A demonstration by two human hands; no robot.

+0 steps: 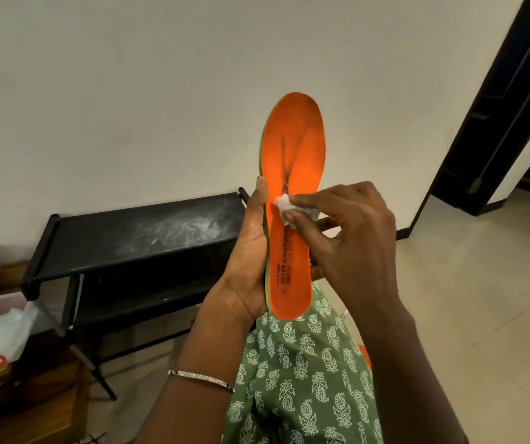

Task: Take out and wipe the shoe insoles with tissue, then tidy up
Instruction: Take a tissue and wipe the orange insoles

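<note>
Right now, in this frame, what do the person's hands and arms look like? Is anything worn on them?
Neither hand is gloved, and no rings show. The left hand has a thin silver bracelet at the wrist, its band studded and sparkly. The right hand has nothing at the wrist. Both forearms are uncovered, and no sleeves are in view.

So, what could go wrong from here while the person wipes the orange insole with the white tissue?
1. The left hand grips the long orange insole only by its lower half; the free toe end, already creased, may fold under pressure.
2. The small crumpled white tissue pinched by the right hand may tear and leave bits.
3. The black shoe rack has a dusty top; an insole laid there could get dirty again.
</note>
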